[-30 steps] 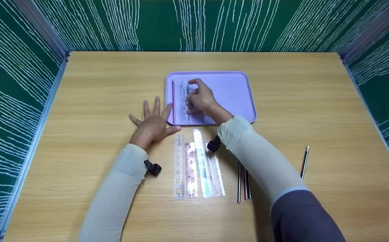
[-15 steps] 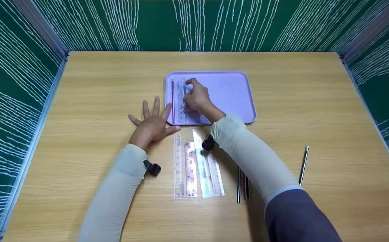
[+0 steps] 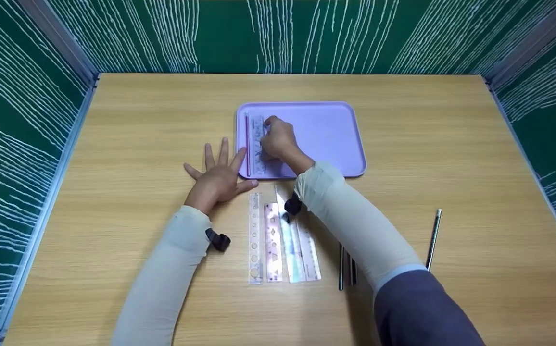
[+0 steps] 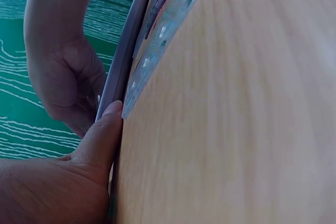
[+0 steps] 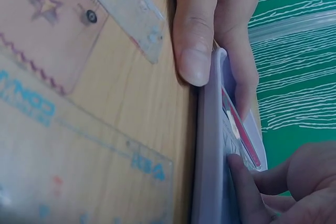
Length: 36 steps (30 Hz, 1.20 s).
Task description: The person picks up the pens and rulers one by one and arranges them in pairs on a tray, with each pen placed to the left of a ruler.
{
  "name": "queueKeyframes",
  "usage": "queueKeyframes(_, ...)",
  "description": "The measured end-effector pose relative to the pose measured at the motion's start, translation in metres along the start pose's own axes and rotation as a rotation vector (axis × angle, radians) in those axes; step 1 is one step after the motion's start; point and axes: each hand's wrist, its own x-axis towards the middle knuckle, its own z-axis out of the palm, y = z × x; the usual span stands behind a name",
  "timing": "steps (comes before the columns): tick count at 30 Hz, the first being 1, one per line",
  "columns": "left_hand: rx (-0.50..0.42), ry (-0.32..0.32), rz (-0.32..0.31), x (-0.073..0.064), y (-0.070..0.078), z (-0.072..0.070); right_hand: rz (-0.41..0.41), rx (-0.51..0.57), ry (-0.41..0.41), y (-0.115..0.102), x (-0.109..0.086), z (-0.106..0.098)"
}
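My left hand (image 3: 217,182) lies with its fingers spread at the near left corner of a purple tray (image 3: 316,139). Its thumb presses along the tray's front rim, as the right wrist view also shows, and the index finger reaches the left rim. Inside the tray, a clear patterned ruler (image 3: 257,144) lies beside a red pencil (image 3: 247,144), almost parallel to it. The right hand (image 3: 279,140) is over the ruler's right edge with curled fingers, holding it low on the tray floor. Its fingertips are partly hidden in the head view; the right wrist view shows them at the ruler.
In front of the tray lie a clear ruler with round holes (image 3: 255,240), a pink ruler (image 3: 273,245), an iridescent ruler (image 3: 293,254) and another pale ruler (image 3: 310,254). Several dark pencils (image 3: 341,269) are partly under the right forearm. One pencil (image 3: 434,238) lies farther right.
The right hand has shifted a little left with the clear ruler, bringing it closer to the red pencil. Its index finger has curled in more. The left hand has stayed in place.
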Motion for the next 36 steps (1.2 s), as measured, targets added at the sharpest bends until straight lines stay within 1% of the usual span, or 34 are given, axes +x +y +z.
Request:
queueKeyframes(3,-0.002,0.004,-0.002,0.0,0.0,0.0,-0.005,-0.039,0.008,-0.002,0.0,0.001)
queueKeyframes(8,-0.001,0.011,-0.003,0.0,0.0,0.0,0.018,-0.098,0.004,-0.007,-0.003,0.003)
queueKeyframes(13,0.008,0.014,-0.003,0.0,0.001,0.001,0.029,-0.178,-0.006,-0.013,-0.006,0.005)
queueKeyframes(18,0.01,0.014,-0.001,0.001,0.0,0.001,0.034,-0.217,-0.012,-0.015,-0.007,0.008)
queueKeyframes(21,0.01,0.016,0.004,0.001,-0.001,0.002,0.019,-0.224,0.0,-0.013,-0.008,0.009)
queueKeyframes(28,0.006,0.023,0.006,0.003,-0.001,0.002,-0.063,-0.196,0.018,-0.004,-0.009,0.006)
queueKeyframes(32,0.001,0.02,0.006,0.002,-0.001,0.002,-0.091,-0.166,0.02,0.0,-0.013,-0.004)
queueKeyframes(36,0.005,0.011,0.004,0.003,-0.002,0.002,-0.122,-0.13,0.02,0.006,-0.019,-0.019)
